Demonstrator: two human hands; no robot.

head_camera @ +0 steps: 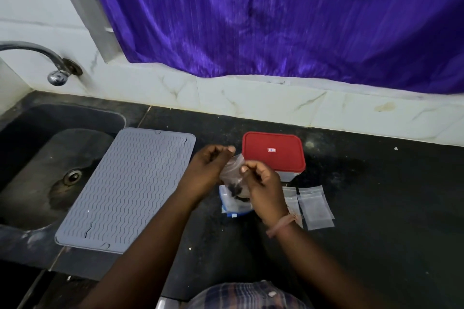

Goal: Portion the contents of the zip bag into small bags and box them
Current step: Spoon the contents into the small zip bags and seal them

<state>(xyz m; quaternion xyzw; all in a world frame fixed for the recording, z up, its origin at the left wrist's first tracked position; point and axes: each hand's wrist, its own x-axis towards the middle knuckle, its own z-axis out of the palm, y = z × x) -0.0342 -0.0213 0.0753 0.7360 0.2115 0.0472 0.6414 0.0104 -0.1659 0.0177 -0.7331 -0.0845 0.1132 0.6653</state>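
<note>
Above the black counter, my left hand (209, 164) and my right hand (261, 178) both pinch the top of a small clear bag (232, 170) that has dark bits at its bottom. Under it on the counter lies the larger zip bag (234, 204) with a blue edge and dark contents, partly hidden by my right hand. Just behind my hands stands a clear box with a red lid (273, 153), lid on. Several empty small bags (313, 206) lie flat to the right of my right wrist.
A grey ribbed silicone mat (128, 188) lies left of my hands, overlapping the edge of a dark sink (37, 158). A chrome tap (54, 68) juts from the tiled wall. A purple curtain (276, 15) hangs behind the counter.
</note>
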